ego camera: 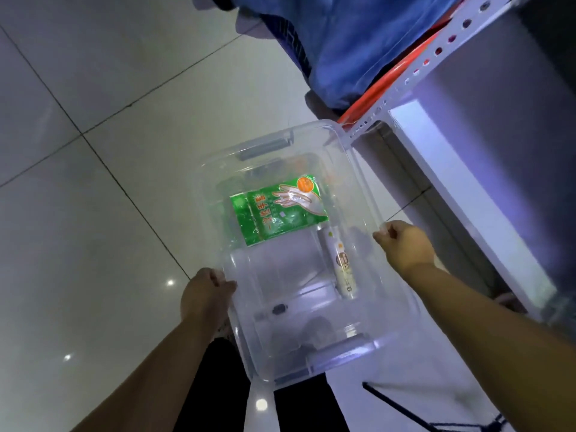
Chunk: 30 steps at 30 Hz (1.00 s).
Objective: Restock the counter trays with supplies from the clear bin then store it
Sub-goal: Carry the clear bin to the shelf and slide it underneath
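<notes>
I hold a clear plastic bin [367,194] above the tiled floor. My left hand [205,294] grips its left rim, and my right hand [405,244] grips its right rim. Inside lies a green packet of disposable gloves [274,210] toward the far end. A white tube with a label [341,263] lies along the right wall. A small dark object [279,308] sits on the bin's floor near me.
A white perforated metal shelf frame [442,48] with an orange rail [389,79] stands at the right. Blue cloth [358,42] lies on it. A white shelf board [461,188] runs along the right. Glossy floor tiles [93,182] spread to the left.
</notes>
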Each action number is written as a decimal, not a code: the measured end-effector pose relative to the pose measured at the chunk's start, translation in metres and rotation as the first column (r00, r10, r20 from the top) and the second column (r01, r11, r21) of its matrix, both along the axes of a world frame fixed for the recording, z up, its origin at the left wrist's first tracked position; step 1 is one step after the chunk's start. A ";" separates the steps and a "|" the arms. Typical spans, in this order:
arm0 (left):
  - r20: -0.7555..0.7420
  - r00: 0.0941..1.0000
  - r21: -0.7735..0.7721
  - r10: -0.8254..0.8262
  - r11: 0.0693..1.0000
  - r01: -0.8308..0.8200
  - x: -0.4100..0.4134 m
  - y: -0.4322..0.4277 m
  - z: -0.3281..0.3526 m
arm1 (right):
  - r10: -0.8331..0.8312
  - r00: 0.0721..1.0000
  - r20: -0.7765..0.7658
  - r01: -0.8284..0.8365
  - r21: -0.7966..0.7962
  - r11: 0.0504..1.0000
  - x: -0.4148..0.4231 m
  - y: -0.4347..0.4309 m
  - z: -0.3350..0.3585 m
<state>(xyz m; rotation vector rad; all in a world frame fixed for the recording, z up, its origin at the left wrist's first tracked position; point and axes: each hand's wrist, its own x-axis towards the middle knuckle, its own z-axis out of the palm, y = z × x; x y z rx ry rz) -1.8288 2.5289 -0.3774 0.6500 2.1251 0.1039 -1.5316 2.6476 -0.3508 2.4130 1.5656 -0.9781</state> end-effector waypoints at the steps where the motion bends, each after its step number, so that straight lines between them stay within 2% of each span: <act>1: -0.003 1.000 -0.003 0.021 1.000 -0.021 0.003 0.001 -0.011 | -0.007 1.000 0.004 0.007 0.013 1.000 0.000 0.003 -0.012; 11: 0.068 0.985 0.015 0.160 0.987 -0.161 0.045 -0.006 -0.063 | -0.142 0.989 -0.039 0.146 0.118 0.982 0.007 0.032 -0.073; 15: 0.079 0.982 0.049 0.174 0.983 -0.178 0.051 -0.009 -0.066 | -0.145 0.988 -0.047 0.150 0.138 0.979 0.013 0.032 -0.083; 19: -0.003 0.988 0.045 0.152 0.987 -0.151 0.050 -0.003 -0.054 | -0.117 0.989 -0.086 0.127 0.116 0.985 0.020 0.025 -0.077; 21: -0.044 0.984 0.125 0.170 0.979 -0.163 0.052 0.007 -0.038 | -0.098 0.987 -0.131 0.113 0.116 0.987 0.025 0.017 -0.065; 26: -0.050 0.999 0.376 0.001 0.926 0.018 0.074 0.046 0.019 | -0.177 0.961 -0.211 0.223 0.216 0.951 0.046 -0.011 -0.012; 30: -0.098 0.972 0.542 -0.212 0.808 0.230 0.107 0.077 0.068 | -0.308 0.911 -0.275 0.385 0.297 0.874 0.077 -0.041 0.048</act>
